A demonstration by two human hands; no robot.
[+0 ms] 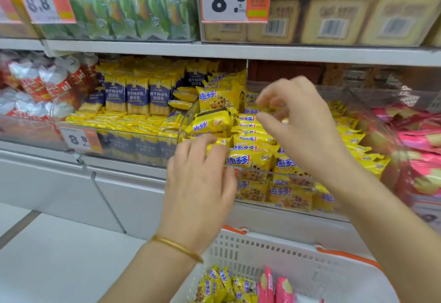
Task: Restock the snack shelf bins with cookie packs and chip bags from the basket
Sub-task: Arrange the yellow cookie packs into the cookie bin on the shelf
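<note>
I am watching both hands working over the clear bin (269, 171) packed with yellow cookie packs (253, 159). The left hand (200, 183) is resting at the bin's front edge, fingers curled and close together over a pack there; I cannot tell whether they are gripping it. The right hand (303, 121) is hovering above the pile, thumb and fingers loosely curled toward each other around something yellow, blurred, so I cannot tell if it is pinched. The white basket (298, 257) is sitting below the shelf, holding more yellow packs (219, 283) and pink bags (274, 288). A gold bangle (176, 246) is circling the left wrist.
</note>
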